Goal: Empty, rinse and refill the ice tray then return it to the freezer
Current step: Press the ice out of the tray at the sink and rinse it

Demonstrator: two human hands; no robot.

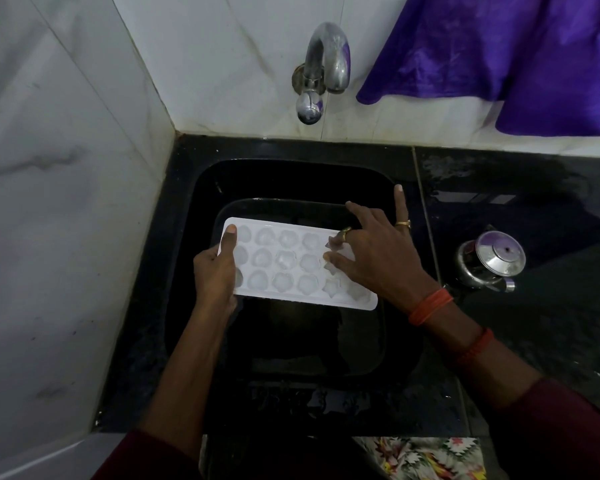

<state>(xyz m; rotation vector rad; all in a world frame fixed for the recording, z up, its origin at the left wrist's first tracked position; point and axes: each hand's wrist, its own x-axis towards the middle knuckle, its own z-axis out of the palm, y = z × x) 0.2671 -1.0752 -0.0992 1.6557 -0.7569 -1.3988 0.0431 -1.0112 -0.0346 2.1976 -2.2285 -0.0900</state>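
The ice tray (291, 268) is white, with three rows of small shaped cells. It is held flat in the air over the black sink (201, 188), below the tap (326, 60); I see no water coming from the tap. Many cells seem to hold ice (286, 259), so I judge the emptying is not finished.

The left hand (215, 278) grips the left short end, thumb on top and fingers under the rim. The right hand (374, 258) is spread open over the right end, its fingertips touching the cells there; it does not grip anything.

The tray looks like thin plastic, light, and probably a little flexible, so twisting it from both short ends should loosen the ice. It is likely cold and wet, thus slippery; the flat rim at the ends is the safest place to hold.

On the wet counter (516, 188) to the right stands a steel pot (492, 261), and a purple cloth (499, 46) hangs on the wall.
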